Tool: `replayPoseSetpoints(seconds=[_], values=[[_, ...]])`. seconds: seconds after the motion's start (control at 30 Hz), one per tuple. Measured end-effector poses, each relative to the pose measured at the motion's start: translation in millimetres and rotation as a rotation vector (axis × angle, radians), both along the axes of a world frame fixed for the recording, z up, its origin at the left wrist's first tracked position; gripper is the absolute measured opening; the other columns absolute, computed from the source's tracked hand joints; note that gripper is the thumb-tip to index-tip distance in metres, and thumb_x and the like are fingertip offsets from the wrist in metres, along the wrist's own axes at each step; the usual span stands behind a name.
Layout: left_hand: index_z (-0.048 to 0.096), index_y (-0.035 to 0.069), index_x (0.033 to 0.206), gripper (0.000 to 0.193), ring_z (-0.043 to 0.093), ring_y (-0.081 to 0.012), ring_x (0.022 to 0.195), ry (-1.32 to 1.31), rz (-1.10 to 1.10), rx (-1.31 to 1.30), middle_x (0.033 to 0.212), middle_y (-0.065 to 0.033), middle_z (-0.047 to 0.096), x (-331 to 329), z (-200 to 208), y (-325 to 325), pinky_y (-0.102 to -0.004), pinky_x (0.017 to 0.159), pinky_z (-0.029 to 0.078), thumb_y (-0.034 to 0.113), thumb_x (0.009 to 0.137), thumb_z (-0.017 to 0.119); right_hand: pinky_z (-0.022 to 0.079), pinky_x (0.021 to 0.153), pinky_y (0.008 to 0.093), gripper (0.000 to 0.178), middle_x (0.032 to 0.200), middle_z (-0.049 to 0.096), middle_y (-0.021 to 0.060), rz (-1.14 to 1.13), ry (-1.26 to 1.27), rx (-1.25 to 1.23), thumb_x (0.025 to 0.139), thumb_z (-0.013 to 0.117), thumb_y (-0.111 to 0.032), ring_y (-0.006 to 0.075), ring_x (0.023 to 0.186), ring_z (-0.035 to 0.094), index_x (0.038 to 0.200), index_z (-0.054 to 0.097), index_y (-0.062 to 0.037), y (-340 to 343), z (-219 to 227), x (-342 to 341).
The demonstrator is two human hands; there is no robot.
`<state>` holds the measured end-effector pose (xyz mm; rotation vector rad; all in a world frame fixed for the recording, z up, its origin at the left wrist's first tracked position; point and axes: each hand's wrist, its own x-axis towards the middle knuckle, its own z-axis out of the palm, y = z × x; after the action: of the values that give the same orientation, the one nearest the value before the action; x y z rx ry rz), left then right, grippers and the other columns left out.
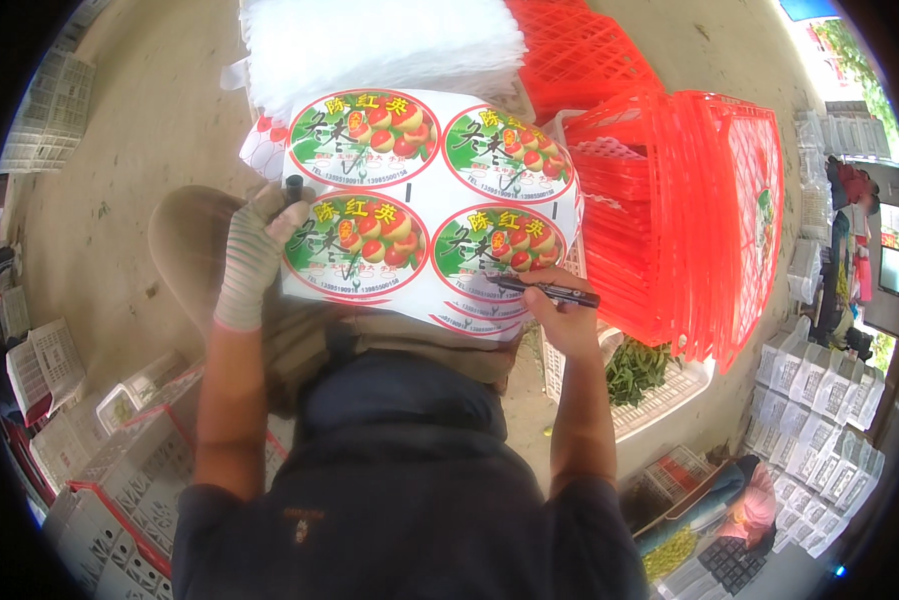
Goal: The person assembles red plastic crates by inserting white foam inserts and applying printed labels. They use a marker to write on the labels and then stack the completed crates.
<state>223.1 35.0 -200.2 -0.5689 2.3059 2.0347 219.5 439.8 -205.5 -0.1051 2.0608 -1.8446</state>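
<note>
A sheet of oval fruit labels (425, 200) in green, red and white lies across my lap, with more sheets under its lower edge. My right hand (568, 318) is closed round a black marker pen (560, 293), its tip over the lower right label. Dark handwritten marks show on the labels. At the sheet's left edge is my left hand (257, 245), in a striped, pale fingerless glove. Its fingers are closed round a dark marker cap (294, 187) and rest against the sheet.
White foam netting (380, 50) is piled beyond the sheet. Red mesh baskets (670, 210) are stacked at the right, above a pale crate (675, 395) with green leaves (635, 370). White crates (110, 500) stand at the lower left, clear plastic boxes (820, 400) at the far right.
</note>
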Motion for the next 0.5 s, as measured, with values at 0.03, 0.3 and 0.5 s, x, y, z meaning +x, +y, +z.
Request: replayPoseSetpoints(seconds=[0.03,0.3,0.5], values=[[0.070,-0.003,0.107,0.028,0.056,-0.0079,0.089,0.008,0.002,-0.005,0.094,0.0002,0.066,0.2,0.4,0.4,-0.0255,0.084,0.046,0.019,0.090,0.067,0.051,0.070,0.0249,0.021,0.094,0.072,0.0078,0.021,-0.001,0.042,0.089,0.073,-0.005,0.0091,0.075,0.062,0.108,0.071,0.0020,0.8,2.3,-1.2],[0.070,0.000,0.104,0.024,0.058,-0.0107,0.089,-0.060,-0.025,-0.130,0.094,-0.0018,0.067,4.9,6.3,-10.9,-0.0273,0.083,0.047,0.019,0.089,0.067,0.052,0.068,0.0299,0.033,0.104,0.070,0.0129,-0.553,0.215,-0.067,0.103,0.056,-0.019,0.0131,0.075,0.063,0.132,0.051,-0.0029,-13.4,-1.6,-10.5],[0.072,-0.001,0.109,0.030,0.058,-0.0123,0.088,0.002,-0.160,-0.234,0.092,-0.0039,0.067,-5.7,4.0,0.4,-0.0293,0.079,0.047,0.019,0.088,0.064,0.045,0.062,0.0234,0.033,0.084,0.054,-0.0007,-0.491,0.265,0.134,0.089,0.073,-0.002,0.0068,0.072,0.054,0.117,0.055,-0.0059,14.2,-46.6,-26.1]])
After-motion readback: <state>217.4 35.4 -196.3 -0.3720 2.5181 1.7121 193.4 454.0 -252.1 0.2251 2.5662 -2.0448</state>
